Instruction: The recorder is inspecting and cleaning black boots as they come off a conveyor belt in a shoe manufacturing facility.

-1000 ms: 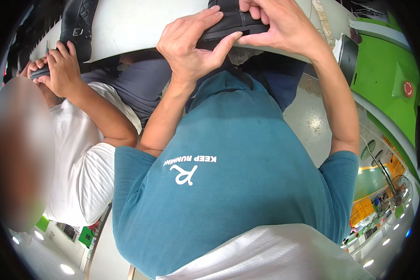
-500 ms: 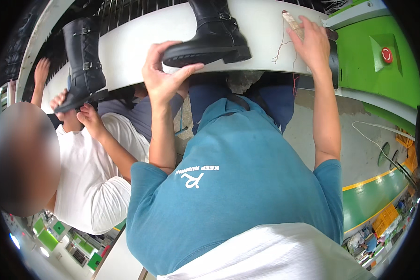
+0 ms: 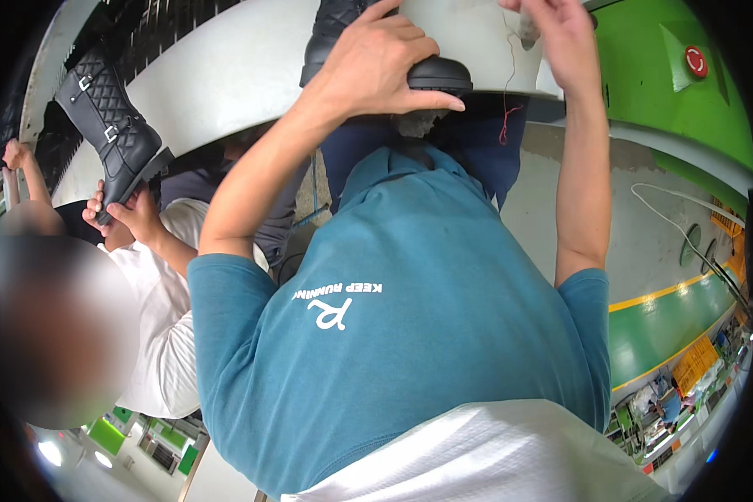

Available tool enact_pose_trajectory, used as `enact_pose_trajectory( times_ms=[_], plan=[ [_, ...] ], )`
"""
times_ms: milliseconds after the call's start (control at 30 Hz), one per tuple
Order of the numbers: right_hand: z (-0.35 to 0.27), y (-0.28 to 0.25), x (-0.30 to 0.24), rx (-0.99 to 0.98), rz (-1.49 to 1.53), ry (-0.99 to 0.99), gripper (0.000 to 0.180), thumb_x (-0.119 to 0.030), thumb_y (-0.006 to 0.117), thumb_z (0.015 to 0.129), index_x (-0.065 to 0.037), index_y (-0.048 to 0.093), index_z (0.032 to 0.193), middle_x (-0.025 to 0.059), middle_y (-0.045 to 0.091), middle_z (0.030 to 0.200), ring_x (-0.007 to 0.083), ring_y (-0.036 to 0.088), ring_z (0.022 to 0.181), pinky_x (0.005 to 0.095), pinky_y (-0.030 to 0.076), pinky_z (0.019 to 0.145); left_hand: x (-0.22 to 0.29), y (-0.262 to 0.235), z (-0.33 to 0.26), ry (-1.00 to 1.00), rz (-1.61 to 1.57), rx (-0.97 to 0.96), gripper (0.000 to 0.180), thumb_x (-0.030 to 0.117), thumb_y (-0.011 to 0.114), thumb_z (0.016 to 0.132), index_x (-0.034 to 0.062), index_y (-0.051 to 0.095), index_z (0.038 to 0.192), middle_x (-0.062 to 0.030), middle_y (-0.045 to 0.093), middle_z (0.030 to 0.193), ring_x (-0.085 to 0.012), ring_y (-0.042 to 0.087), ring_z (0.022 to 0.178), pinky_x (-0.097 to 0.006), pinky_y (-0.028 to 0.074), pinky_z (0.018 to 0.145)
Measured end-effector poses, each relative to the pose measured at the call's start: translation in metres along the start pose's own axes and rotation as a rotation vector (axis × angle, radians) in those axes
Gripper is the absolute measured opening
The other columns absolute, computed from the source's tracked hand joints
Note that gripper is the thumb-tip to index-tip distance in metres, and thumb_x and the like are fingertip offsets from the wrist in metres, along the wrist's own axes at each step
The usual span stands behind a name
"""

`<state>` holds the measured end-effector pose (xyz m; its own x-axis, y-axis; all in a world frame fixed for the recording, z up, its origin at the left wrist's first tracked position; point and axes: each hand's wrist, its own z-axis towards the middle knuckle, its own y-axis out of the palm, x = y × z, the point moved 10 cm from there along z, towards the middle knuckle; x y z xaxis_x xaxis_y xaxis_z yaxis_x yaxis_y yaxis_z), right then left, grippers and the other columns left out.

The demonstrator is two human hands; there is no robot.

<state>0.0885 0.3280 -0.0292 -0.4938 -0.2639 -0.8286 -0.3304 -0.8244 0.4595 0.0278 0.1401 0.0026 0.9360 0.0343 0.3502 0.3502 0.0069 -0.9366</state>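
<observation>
A black quilted boot [image 3: 326,38] stands on the white bench with its toe to the right. Across its foot lies my left hand [image 3: 381,63], fingers over the top and thumb stretched along the sole edge under the toe. At the top right, my right hand [image 3: 567,38] is bent round a small tool [image 3: 528,32], of which a blurred grey part shows below the fingers. A thin reddish thread [image 3: 505,109] hangs beside this hand over the bench's front edge.
On my left, a person in white holds another black buckled boot [image 3: 113,125]. The white bench [image 3: 217,84] curves across the front. A green machine [image 3: 657,92] with a red stop button [image 3: 696,61] stands at the right. Dark bars [image 3: 176,33] lie behind the bench.
The boot has turned, its toe now to the right. My left hand has shifted from under the toe to over the foot. My right hand has picked up the small tool.
</observation>
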Motion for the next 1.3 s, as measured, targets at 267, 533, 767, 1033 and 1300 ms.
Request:
enact_pose_trajectory(
  times_ms=[267, 533, 767, 1033, 1300],
  plan=[
    [-0.005, 0.095, 0.001, 0.143, 0.536, 0.324, 0.029, -0.033, 0.052, 0.113, -0.008, 0.062, 0.105, -0.0059, 0.042, 0.070, 0.0069, 0.037, 0.053, 0.0230, 0.031, 0.045, 0.015, -0.017, -0.001, 0.284, -0.116, 0.097, 0.067, 0.064, 0.084, 0.076, 0.0014, 0.076, 0.099, -0.0149, 0.072, 0.094, -0.0334, 0.069, 0.102, -0.058, 0.038, 0.120],
    [-0.011, 0.118, 0.045, 0.281, 0.565, 0.386, 0.041, -0.043, 0.052, 0.113, -0.015, 0.051, 0.083, -0.0066, 0.039, 0.064, 0.0070, 0.034, 0.048, 0.0229, 0.029, 0.042, -0.007, -0.022, -0.014, 0.349, -0.101, 0.157, 0.086, 0.076, 0.083, 0.068, 0.0016, 0.073, 0.111, -0.0178, 0.072, 0.117, -0.0382, 0.060, 0.126, -0.061, 0.028, 0.124],
    [-0.014, 0.133, 0.051, 0.288, 0.430, 0.436, 0.045, -0.037, 0.047, 0.113, -0.016, 0.044, 0.073, -0.0049, 0.028, 0.055, 0.0094, 0.024, 0.041, 0.0256, 0.024, 0.036, -0.018, -0.016, -0.017, 0.338, -0.188, 0.198, 0.095, 0.080, 0.082, 0.065, 0.0013, 0.073, 0.118, -0.0176, 0.072, 0.119, -0.0373, 0.060, 0.125, -0.061, 0.026, 0.125],
    [-0.021, 0.155, 0.044, 0.259, 0.215, 0.272, 0.052, -0.041, 0.041, 0.116, -0.016, 0.036, 0.071, -0.0045, 0.024, 0.055, 0.0094, 0.017, 0.042, 0.0276, 0.018, 0.036, -0.026, -0.012, -0.019, 0.282, -0.231, 0.170, 0.097, 0.081, 0.080, 0.064, 0.0024, 0.073, 0.120, -0.0161, 0.073, 0.120, -0.0359, 0.060, 0.127, -0.057, 0.021, 0.128],
    [-0.016, 0.141, 0.055, 0.377, 0.295, 0.317, 0.048, -0.039, 0.044, 0.115, -0.017, 0.037, 0.073, -0.0054, 0.025, 0.056, 0.0090, 0.020, 0.042, 0.0256, 0.020, 0.036, -0.028, -0.015, -0.014, 0.269, -0.346, 0.080, 0.092, 0.080, 0.082, 0.065, 0.0011, 0.075, 0.113, -0.0179, 0.073, 0.114, -0.0365, 0.065, 0.119, -0.060, 0.027, 0.125]
  ],
)
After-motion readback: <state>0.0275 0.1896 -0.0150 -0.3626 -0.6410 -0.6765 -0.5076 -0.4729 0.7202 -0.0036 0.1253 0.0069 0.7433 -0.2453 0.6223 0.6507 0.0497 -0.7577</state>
